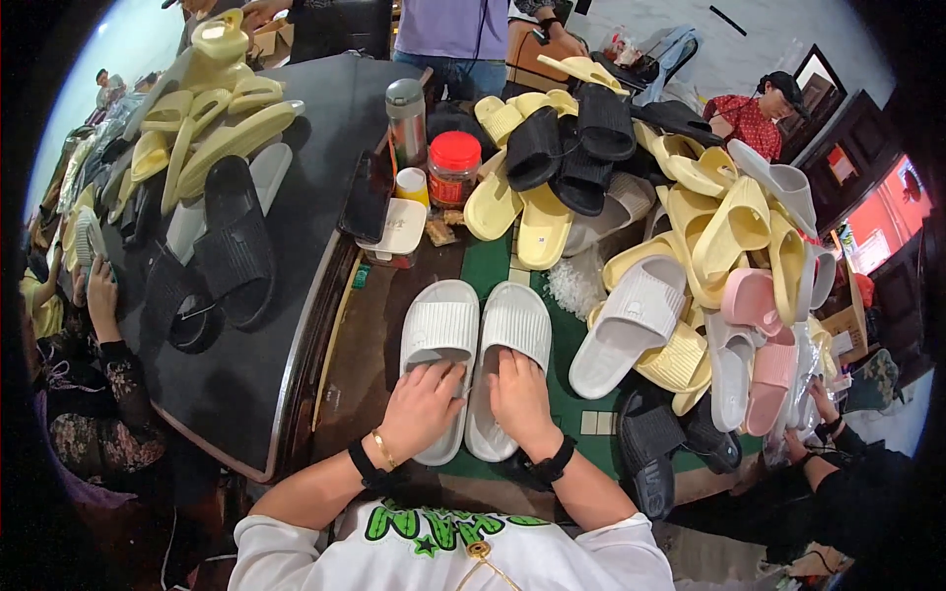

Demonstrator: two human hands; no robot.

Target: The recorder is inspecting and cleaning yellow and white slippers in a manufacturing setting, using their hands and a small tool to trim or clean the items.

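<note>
Two light grey slides lie side by side in front of me, toes pointing away: the left slide (439,320) and the right slide (516,313), each with a ribbed strap. My left hand (424,402) rests over the left slide's footbed, fingers stretched and spread toward the rear edge of the strap. On the right slide, my right hand (520,399) reaches forward with its fingers extended at the strap's opening; some fingertips are hidden there. Neither hand visibly grips anything. A thin plastic strand is not discernible at either slide.
A mixed slipper pile (709,217) rises at the right; black slides (647,443) lie near its front. Beyond my slides stand a red-lidded jar (454,163), a steel flask (405,120) and a white tub (396,231). More slippers lie on a dark table (325,148). Other people work around.
</note>
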